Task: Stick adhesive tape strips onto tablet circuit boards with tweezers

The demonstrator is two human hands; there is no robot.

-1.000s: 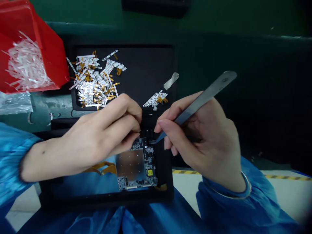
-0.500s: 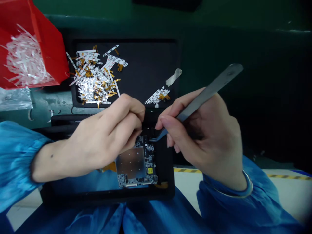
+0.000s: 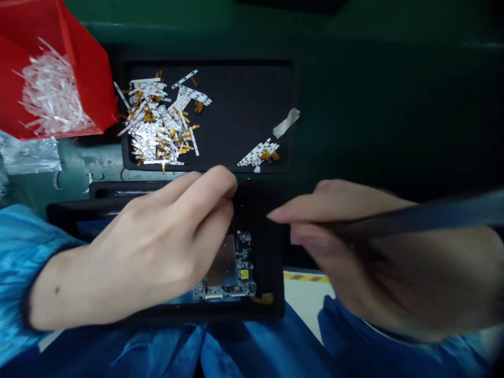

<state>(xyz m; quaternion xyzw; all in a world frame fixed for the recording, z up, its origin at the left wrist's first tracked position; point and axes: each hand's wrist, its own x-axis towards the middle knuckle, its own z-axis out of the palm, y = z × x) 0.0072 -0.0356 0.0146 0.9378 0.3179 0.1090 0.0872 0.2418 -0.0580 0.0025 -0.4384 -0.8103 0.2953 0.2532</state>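
Note:
My left hand [image 3: 157,247] sits over the top end of a circuit board [image 3: 244,262], its fingertips pinched together, and whatever lies between them is hidden. The board has a square metal shield [image 3: 222,262], partly covered by my hand, and rests in a black tray [image 3: 268,252]. My right hand [image 3: 366,257], blurred by motion, is shut on steel tweezers [image 3: 433,214]. They lie almost level, and their tips are hidden by my fingers, just right of the board.
A black mat [image 3: 244,105] holds a heap of silver-and-amber flex strips [image 3: 157,123] and a smaller cluster [image 3: 260,155]. A red bin [image 3: 82,89] of white film scraps stands at upper left. Blue sleeves [image 3: 23,262] enter below, on a green bench.
My right hand has swung right and the tweezers have turned from a steep slant to nearly level, their tips off the board. My left hand has shifted lower, covering more of the board.

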